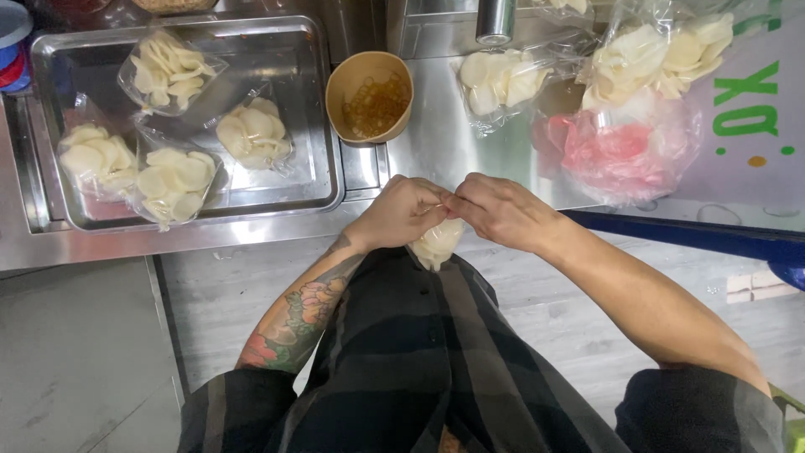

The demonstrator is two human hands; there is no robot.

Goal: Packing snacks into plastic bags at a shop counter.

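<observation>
Left hand (pixel 401 211) and right hand (pixel 496 210): together, pinched on the neck of a small clear bag of pale crackers (pixel 438 243) hanging above the lap. Steel tray (pixel 310 101): four filled bags. Tan cup (pixel 370 96): rubber bands. Pink bag (pixel 620 151) at right.

We see a small clear bag (pixel 438 242) of pale white chips, hanging neck-up, top pinched between both hands, in front of our dark shirt.

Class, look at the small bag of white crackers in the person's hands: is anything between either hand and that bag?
Nothing visible. The left hand and right hand both pinch the top of the bag of crackers directly, meeting above it. The tan bowl and the metal tray sit farther off on the counter.
</observation>
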